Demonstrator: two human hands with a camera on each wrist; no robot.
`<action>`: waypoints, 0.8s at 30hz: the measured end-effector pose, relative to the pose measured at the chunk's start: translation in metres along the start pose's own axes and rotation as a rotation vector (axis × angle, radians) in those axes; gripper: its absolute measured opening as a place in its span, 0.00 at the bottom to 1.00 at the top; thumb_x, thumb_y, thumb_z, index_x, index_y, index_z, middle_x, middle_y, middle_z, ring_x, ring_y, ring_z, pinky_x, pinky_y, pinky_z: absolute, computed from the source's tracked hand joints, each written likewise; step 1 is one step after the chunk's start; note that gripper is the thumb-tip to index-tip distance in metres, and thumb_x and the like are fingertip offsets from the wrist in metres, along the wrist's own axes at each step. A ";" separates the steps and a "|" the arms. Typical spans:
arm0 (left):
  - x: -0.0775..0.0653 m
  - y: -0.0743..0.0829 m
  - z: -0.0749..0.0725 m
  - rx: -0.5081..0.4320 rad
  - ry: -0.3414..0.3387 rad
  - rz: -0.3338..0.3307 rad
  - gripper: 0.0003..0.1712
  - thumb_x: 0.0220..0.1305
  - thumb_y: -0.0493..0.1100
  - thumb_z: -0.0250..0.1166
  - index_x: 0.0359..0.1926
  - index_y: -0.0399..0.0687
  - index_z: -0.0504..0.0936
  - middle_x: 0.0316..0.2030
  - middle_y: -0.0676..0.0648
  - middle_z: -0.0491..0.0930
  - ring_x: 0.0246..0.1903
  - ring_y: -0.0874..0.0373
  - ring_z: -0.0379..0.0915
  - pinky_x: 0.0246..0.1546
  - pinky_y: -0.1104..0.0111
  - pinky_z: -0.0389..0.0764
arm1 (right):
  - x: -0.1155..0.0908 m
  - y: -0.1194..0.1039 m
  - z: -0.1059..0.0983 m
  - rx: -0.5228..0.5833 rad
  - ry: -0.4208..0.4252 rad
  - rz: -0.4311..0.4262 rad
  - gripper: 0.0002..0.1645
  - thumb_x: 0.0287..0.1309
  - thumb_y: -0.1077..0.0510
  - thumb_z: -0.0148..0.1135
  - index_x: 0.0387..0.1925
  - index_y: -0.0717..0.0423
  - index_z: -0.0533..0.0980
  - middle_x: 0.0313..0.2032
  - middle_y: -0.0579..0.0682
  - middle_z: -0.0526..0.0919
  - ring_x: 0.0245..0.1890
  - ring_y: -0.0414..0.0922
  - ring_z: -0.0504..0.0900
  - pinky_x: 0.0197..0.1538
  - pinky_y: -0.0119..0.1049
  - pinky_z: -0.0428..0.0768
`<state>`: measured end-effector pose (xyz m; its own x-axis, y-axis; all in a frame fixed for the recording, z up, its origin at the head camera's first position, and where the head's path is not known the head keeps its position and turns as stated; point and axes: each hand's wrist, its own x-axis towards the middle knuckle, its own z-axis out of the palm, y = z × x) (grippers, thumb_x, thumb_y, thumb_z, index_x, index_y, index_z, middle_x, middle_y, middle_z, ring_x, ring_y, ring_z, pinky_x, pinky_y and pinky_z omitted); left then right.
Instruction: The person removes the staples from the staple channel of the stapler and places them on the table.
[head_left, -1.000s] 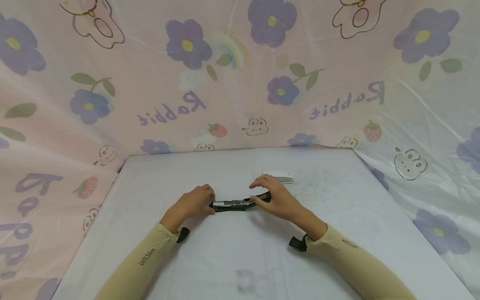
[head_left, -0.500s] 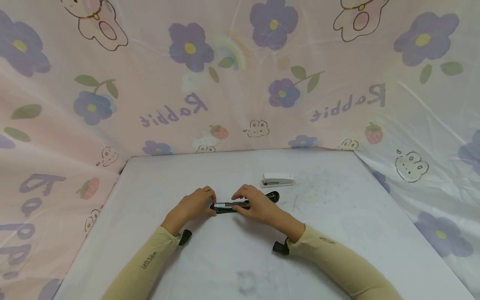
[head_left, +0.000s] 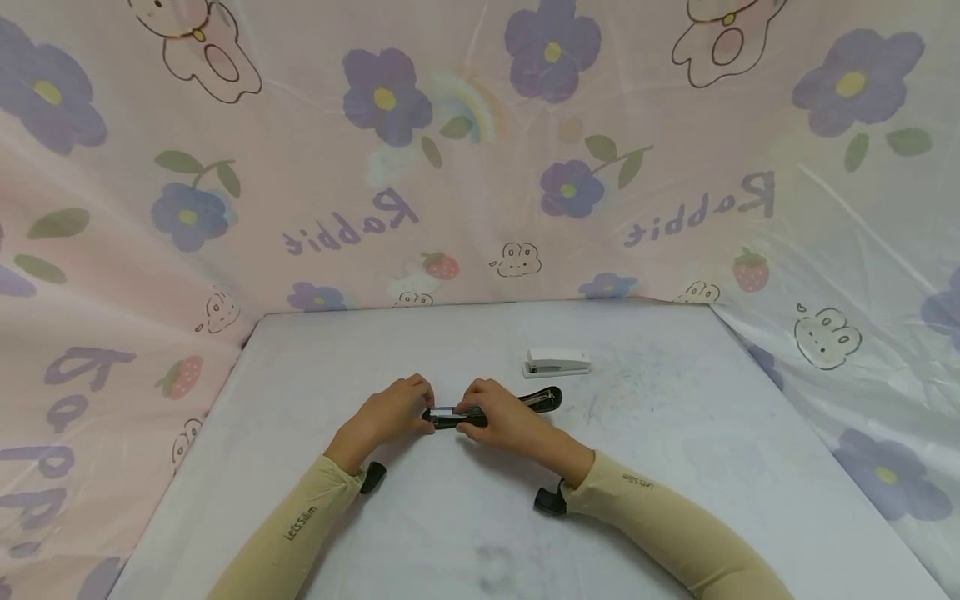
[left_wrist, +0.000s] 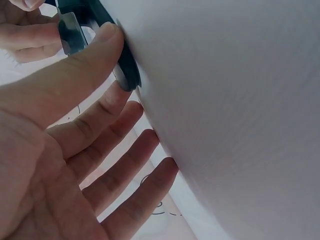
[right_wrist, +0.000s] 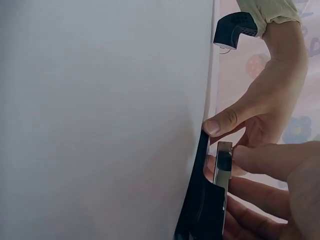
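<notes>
A black stapler (head_left: 551, 398) lies swung open on the white table, its top cover folded out to the right. At its left end my left hand (head_left: 392, 408) pinches the black base (left_wrist: 129, 74) between thumb and index finger, the other fingers spread with their tips by the tabletop. My right hand (head_left: 506, 417) reaches over the stapler's middle and pinches the metal staple channel (right_wrist: 224, 172), which stands slightly raised from the base in the right wrist view. The palm side and part of the hinge are hidden behind the right hand.
Behind the right hand, a white stapler (head_left: 557, 362) stands on the table (head_left: 660, 467). A patterned curtain (head_left: 465, 192) rises along the table's back and sides. Black camera mounts (head_left: 551, 502) hang by both wrists.
My right hand has slid left along the stapler, from the folded-out cover to the staple channel. That uncovered the cover's end and the white stapler. My left hand has stayed at the left end.
</notes>
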<state>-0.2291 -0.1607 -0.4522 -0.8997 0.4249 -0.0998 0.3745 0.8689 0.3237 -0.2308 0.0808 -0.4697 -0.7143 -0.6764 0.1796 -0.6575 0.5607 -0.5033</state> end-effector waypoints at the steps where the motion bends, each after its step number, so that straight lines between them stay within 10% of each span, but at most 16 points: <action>1: 0.000 0.000 0.000 0.002 -0.002 0.000 0.19 0.61 0.49 0.82 0.45 0.50 0.82 0.54 0.48 0.79 0.54 0.47 0.78 0.47 0.45 0.85 | 0.000 0.000 0.000 -0.006 -0.005 0.002 0.15 0.69 0.55 0.75 0.52 0.57 0.87 0.50 0.49 0.82 0.53 0.47 0.80 0.57 0.43 0.82; 24: 0.000 0.002 0.002 0.013 -0.006 -0.002 0.20 0.61 0.49 0.82 0.46 0.50 0.81 0.54 0.48 0.79 0.56 0.45 0.78 0.45 0.43 0.85 | 0.003 -0.005 0.002 0.085 0.052 0.029 0.07 0.70 0.59 0.72 0.46 0.56 0.89 0.48 0.50 0.85 0.52 0.50 0.82 0.56 0.47 0.82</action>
<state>-0.2280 -0.1583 -0.4535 -0.8992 0.4245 -0.1056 0.3755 0.8730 0.3113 -0.2292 0.0751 -0.4684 -0.7458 -0.6335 0.2061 -0.6149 0.5357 -0.5787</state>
